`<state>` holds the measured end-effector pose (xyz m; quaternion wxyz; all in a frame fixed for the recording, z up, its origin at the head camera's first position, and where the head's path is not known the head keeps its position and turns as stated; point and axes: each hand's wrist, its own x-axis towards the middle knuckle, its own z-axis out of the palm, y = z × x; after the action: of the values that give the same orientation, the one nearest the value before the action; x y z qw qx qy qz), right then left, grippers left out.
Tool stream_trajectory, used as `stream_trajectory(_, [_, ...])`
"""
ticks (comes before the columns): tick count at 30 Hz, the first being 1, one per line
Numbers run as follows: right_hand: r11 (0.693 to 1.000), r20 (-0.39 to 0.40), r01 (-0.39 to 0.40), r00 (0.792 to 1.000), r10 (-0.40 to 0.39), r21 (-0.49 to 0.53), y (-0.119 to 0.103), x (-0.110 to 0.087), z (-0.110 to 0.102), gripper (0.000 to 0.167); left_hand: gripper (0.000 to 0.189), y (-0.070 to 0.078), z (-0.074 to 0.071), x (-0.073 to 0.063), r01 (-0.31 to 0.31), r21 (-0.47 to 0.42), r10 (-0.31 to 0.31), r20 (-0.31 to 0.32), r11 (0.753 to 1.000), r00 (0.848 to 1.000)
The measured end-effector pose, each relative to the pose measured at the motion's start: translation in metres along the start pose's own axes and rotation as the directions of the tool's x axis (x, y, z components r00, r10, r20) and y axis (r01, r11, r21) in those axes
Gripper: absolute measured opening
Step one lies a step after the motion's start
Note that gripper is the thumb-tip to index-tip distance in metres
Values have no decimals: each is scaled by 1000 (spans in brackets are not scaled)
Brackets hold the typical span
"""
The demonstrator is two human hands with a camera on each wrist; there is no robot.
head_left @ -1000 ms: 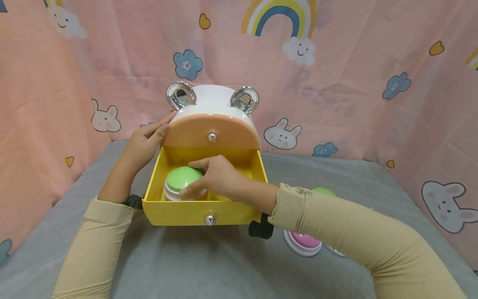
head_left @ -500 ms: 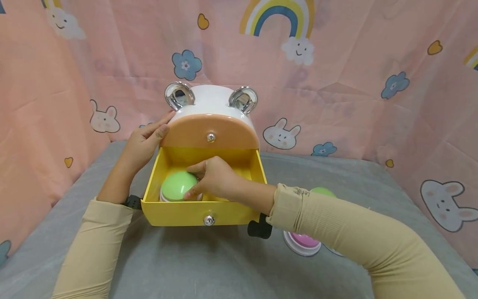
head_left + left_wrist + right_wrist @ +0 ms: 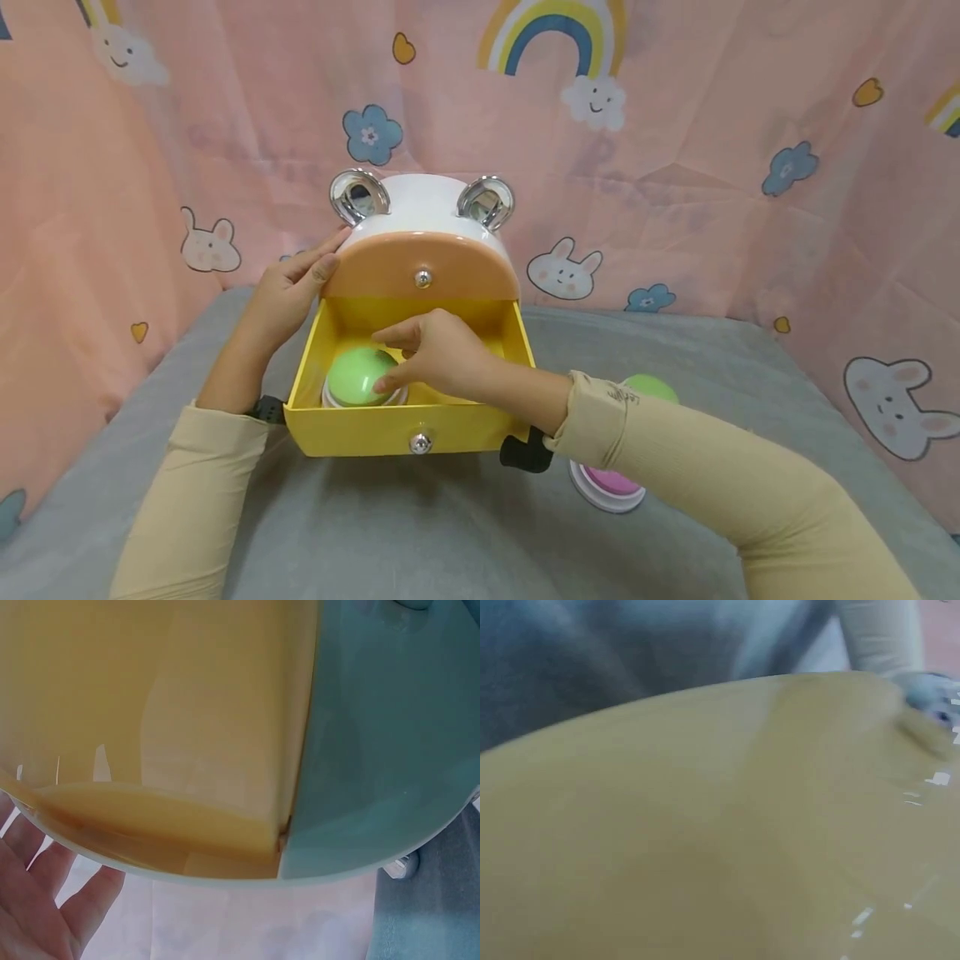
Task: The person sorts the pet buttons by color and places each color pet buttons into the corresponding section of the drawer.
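Note:
A green push button (image 3: 362, 377) with a domed top and white base sits in the left front of the pulled-out yellow drawer (image 3: 352, 431). My right hand (image 3: 446, 354) reaches into the drawer; its thumb overlaps the dome's right side, while the index finger stands above it, apart. My left hand (image 3: 288, 292) rests against the left side of the white storage box (image 3: 423, 200), thumb by the orange upper drawer (image 3: 382, 271). Straight, spread left fingers (image 3: 97, 900) show beside the box's curved edge in the left wrist view. The right wrist view is filled mostly by blurred yellow drawer wall (image 3: 667, 825).
Right of the box, a pink push button (image 3: 611, 483) on a white base lies on the grey cloth (image 3: 450, 533), partly behind the right sleeve. Another green dome (image 3: 651, 386) shows behind that sleeve. A patterned pink curtain (image 3: 675, 233) hangs behind.
The green button has been set down flat in the drawer, slightly left of where it was. My right index finger has lifted off the dome. The left hand stays on the box.

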<state>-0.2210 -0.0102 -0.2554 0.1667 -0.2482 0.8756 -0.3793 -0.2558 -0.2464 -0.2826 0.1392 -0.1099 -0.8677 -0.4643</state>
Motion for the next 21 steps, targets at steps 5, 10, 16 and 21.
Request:
stream_trajectory(5, [994,-51,73,996,-69,80,12,-27,-15,48,47,-3,4,0,-1,-12,1,-2,1000,1000])
stream_trajectory(10, [981,-160,70,986,-41,182,28,-59,-35,43,47,-4,4,1,-14,-24,13,-13,1000,1000])
stream_trajectory(16, [982,-305,38,952,21,187,59,-93,-59,45,47,-2,3,0,-18,-30,17,-12,999,1000])
stream_trajectory(21, [990,-330,-33,941,79,140,94,-113,-78,52,47,-2,1,-1,-5,-28,4,-23,1000,1000])
